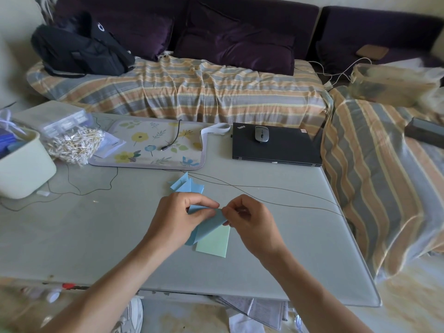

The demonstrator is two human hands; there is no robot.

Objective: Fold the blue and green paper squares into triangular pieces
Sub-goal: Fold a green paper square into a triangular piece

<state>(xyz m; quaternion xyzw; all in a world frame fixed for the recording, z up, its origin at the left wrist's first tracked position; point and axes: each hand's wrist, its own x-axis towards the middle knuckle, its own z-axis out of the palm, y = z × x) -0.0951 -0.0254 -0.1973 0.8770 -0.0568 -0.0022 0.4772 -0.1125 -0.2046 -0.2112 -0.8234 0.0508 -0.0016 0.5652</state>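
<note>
A sofa [192, 92] draped in a striped cover fills the upper half of the frame, with a black backpack [79, 48] at its upper left. Below it the pale grey worktop [96, 236] spans the middle. A closed black laptop [276, 146] lies at its upper right with a grey mouse [262, 133] on the lid; a floral mat [153, 145] lies left of the laptop. At centre frame the left hand [179, 218] and right hand [249, 224] meet, fingers pinching a blue paper [211, 225] between them, apparently lifted off the surface. A green paper [213, 243] lies flat beneath it. Folded blue pieces [186, 186] sit just above the hands.
</note>
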